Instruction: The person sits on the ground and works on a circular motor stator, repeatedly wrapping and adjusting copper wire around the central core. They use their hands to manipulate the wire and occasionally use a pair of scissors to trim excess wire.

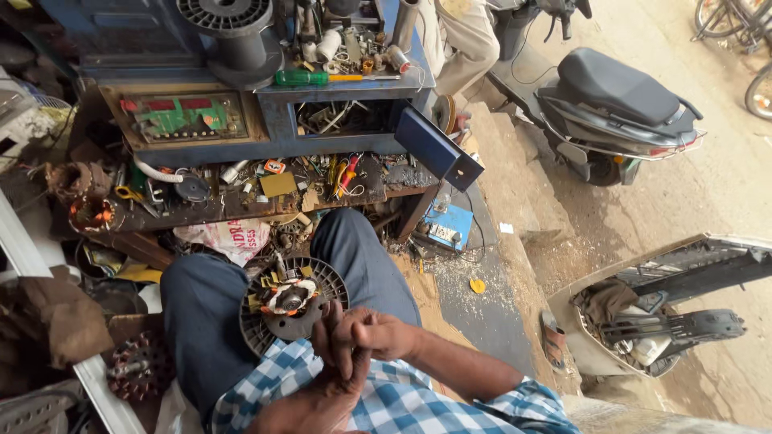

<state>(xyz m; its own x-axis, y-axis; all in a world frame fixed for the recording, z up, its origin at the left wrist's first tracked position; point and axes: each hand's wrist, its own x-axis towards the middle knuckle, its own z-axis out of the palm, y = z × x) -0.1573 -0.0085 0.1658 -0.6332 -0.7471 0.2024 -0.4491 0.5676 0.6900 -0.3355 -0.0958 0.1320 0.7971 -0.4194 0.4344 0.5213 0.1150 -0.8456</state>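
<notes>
Both our hands, left hand and right hand, press together by the round motor part; we judge gripping it comes next.

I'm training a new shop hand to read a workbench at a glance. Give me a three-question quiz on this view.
1. True or false: the right hand and the left hand are clasped together.
2. What rests on the person's lap, just ahead of the hands? A) a round slotted motor part B) a hammer C) a kettle
3. What colour is the handle of the screwdriver lying on the blue cabinet?

Key: 1 true. 2 A. 3 green.
</notes>
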